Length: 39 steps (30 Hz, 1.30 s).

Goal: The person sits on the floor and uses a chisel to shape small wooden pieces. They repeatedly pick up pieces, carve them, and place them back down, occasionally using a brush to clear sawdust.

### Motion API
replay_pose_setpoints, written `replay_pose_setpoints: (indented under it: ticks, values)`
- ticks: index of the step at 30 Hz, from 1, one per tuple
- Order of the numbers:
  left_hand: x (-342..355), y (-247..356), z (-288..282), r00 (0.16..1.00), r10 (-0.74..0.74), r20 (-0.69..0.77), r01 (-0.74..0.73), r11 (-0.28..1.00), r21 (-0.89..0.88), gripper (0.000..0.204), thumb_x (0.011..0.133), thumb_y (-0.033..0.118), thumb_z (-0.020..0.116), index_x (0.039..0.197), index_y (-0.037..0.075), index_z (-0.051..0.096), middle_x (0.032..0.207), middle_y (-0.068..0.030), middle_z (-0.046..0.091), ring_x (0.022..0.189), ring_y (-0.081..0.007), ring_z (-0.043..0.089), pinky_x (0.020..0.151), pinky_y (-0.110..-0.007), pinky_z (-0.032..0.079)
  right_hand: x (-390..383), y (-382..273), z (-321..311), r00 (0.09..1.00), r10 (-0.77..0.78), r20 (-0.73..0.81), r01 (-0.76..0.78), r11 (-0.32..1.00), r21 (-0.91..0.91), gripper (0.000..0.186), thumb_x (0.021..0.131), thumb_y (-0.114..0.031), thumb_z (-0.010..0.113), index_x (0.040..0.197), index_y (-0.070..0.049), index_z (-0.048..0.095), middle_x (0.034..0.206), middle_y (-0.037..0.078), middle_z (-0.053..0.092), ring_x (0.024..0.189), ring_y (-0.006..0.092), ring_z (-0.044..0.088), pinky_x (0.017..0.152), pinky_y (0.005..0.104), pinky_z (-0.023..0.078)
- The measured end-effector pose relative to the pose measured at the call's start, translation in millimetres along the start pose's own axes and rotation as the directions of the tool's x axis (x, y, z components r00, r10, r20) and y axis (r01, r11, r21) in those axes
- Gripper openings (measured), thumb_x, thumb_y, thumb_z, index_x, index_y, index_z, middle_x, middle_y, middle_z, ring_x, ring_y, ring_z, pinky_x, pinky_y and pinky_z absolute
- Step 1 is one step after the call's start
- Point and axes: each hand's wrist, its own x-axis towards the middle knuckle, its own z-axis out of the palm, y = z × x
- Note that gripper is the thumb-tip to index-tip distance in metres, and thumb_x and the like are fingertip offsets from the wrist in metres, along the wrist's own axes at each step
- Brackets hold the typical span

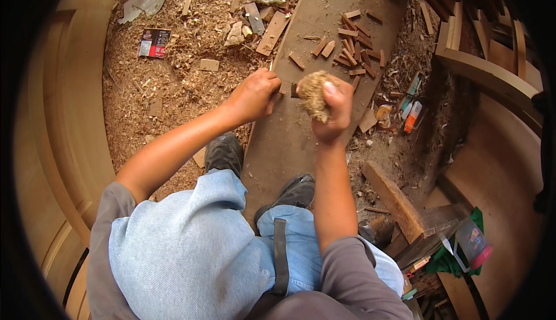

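My right hand (336, 109) is closed round a rough tan lump (314, 95) with a frayed, fibrous-looking face, held over the plank; its exact kind does not show. At its left edge a small dark piece (294, 90) sticks out. Close by on the left, my left hand (255, 92) is closed with its fingers pinched together at the plank's left edge. What those fingers hold is too small and hidden to name. Under both hands runs a long brown wooden plank (278, 140). Farther along it lies a loose heap of small reddish-brown wood pieces (350, 51).
Wood shavings (185, 83) cover the ground at left, with offcuts (272, 33) and a red-and-black packet (154, 43). An orange-and-white tool (412, 116) lies right of the plank. A wooden block (394, 198), a plastic cup (474, 243) and curved wooden furniture parts (492, 80) stand at right. A wooden panel (69, 117) lines the left.
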Motion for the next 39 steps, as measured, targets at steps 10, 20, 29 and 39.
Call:
replay_pose_setpoints:
  ticks: [10, 20, 29, 39]
  values:
    - [0, -2, -1, 1.000, -0.018, 0.006, 0.019, 1.000, -0.010, 0.009, 0.078, 0.002, 0.068, 0.078, -0.002, 0.060, 0.086, -0.0179, 0.061, 0.089, -0.0355, 0.060, 0.082, -0.044, 0.051, 1, -14, 2, 0.981, 0.121, 0.155, -0.153, 0.964, 0.218, 0.043, 0.086, -0.033, 0.050, 0.075, 0.006, 0.065, 0.072, 0.016, 0.065, 0.064, 0.0215, 0.062, 0.062, 0.0294, 0.050]
    - [-2, -4, -2, 1.000, -0.001, -0.026, 0.001, 1.000, -0.004, 0.011, 0.078, 0.002, 0.069, 0.078, -0.001, 0.059, 0.086, -0.0167, 0.061, 0.088, -0.0361, 0.059, 0.082, -0.044, 0.051, 1, -21, 12, 0.989, 0.088, 0.121, -0.119, 0.954, 0.275, 0.035, 0.086, -0.030, 0.054, 0.074, 0.003, 0.061, 0.064, 0.001, 0.054, 0.056, 0.0085, 0.046, 0.052, 0.0257, 0.033]
    - [-1, -3, -1, 1.000, -0.017, -0.008, 0.017, 1.000, -0.011, 0.010, 0.077, 0.001, 0.069, 0.077, -0.002, 0.059, 0.085, -0.0171, 0.062, 0.090, -0.0355, 0.060, 0.083, -0.044, 0.051, 0, -16, 6, 0.996, 0.010, 0.089, -0.040, 0.940, 0.339, 0.035, 0.085, -0.026, 0.055, 0.083, 0.007, 0.066, 0.070, 0.010, 0.065, 0.062, 0.0162, 0.062, 0.058, 0.0283, 0.050]
    - [-2, -2, -3, 0.999, -0.045, 0.012, 0.045, 0.999, -0.027, 0.011, 0.078, 0.001, 0.068, 0.077, -0.002, 0.058, 0.087, -0.0183, 0.062, 0.090, -0.0365, 0.060, 0.083, -0.045, 0.051, -2, -15, 6, 0.994, 0.056, 0.089, -0.078, 0.959, 0.271, 0.045, 0.087, -0.032, 0.049, 0.078, 0.008, 0.064, 0.073, 0.015, 0.064, 0.065, 0.0194, 0.060, 0.063, 0.0305, 0.049]
